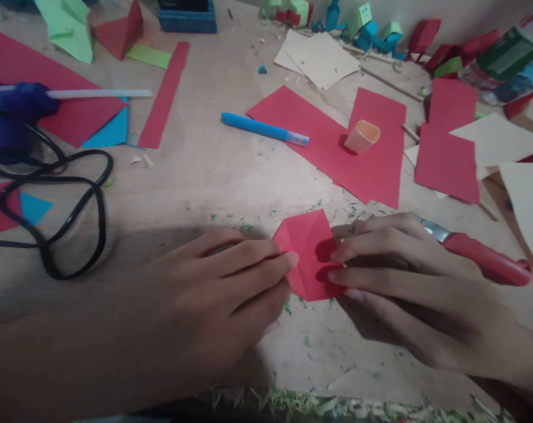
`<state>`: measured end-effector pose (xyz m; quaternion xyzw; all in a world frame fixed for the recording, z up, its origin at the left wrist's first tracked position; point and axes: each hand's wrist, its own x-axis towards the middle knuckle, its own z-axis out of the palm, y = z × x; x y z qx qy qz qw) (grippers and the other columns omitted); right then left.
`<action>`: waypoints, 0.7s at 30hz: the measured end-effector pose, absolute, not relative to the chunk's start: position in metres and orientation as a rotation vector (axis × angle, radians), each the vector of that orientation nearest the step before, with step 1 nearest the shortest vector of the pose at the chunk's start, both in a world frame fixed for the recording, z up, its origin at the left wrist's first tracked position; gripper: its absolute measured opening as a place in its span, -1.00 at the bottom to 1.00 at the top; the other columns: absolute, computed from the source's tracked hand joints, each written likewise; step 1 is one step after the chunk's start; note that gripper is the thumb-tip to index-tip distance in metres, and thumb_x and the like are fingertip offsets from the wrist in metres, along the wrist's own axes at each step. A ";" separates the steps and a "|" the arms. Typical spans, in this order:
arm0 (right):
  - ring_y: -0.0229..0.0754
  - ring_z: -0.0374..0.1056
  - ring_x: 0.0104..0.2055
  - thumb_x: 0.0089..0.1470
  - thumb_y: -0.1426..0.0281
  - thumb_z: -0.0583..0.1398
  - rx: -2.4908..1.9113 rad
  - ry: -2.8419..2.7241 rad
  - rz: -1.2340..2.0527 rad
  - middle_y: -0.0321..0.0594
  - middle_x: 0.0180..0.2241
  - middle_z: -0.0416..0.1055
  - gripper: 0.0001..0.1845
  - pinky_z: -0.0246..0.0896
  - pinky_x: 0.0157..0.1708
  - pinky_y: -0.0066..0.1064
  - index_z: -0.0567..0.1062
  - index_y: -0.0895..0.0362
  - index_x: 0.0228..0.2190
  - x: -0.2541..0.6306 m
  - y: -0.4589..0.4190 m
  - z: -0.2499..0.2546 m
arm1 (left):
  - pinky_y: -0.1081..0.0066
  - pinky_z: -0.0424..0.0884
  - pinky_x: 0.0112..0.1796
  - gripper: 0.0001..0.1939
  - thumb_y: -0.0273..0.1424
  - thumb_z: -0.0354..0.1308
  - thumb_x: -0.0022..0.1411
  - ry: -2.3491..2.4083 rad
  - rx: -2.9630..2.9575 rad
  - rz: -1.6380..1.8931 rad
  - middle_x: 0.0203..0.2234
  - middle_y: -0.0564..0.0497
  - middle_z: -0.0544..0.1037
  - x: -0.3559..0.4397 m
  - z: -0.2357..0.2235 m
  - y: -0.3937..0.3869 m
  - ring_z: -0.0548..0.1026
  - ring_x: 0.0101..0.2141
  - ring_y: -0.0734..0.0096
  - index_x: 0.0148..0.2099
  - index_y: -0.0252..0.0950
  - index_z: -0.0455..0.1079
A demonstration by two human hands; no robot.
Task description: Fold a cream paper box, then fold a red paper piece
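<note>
A small piece of red paper (pixel 308 255) with creases across it lies between my two hands near the table's front. My left hand (pixel 231 282) closes on its left side, the fingertips pressed together at the edge. On the right side, the fingers of my right hand (pixel 407 276) grip the paper's edge; the thumb is mostly hidden below. Just behind my right hand lies a red-handled cutter (pixel 486 255), its metal end partly covered by the fingers. Farther back are larger red sheets (pixel 376 164), with a small folded cream paper piece (pixel 362 138) standing on them.
A blue pen (pixel 264 129) lies beyond the paper. At left sit a blue glue gun (pixel 17 117) and its looping black cord (pixel 102 217). Cream sheets (pixel 321 59), small paper figures (pixel 367 32) and a bottle (pixel 506 56) stand toward the back right. Shavings (pixel 337 405) litter the front edge.
</note>
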<state>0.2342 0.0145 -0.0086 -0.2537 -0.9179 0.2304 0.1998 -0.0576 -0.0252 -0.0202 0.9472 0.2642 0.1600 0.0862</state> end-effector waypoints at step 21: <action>0.03 0.46 -0.02 0.21 0.45 0.36 -0.633 -2.724 0.173 -0.16 -0.06 0.64 -0.75 0.40 0.03 -0.03 0.62 0.15 -0.05 0.230 0.008 -0.015 | 0.07 0.41 0.19 -0.70 -0.46 0.12 0.48 0.794 2.837 0.514 0.16 -0.11 0.57 -0.057 -0.024 -0.027 0.51 0.12 0.11 0.17 -0.42 0.48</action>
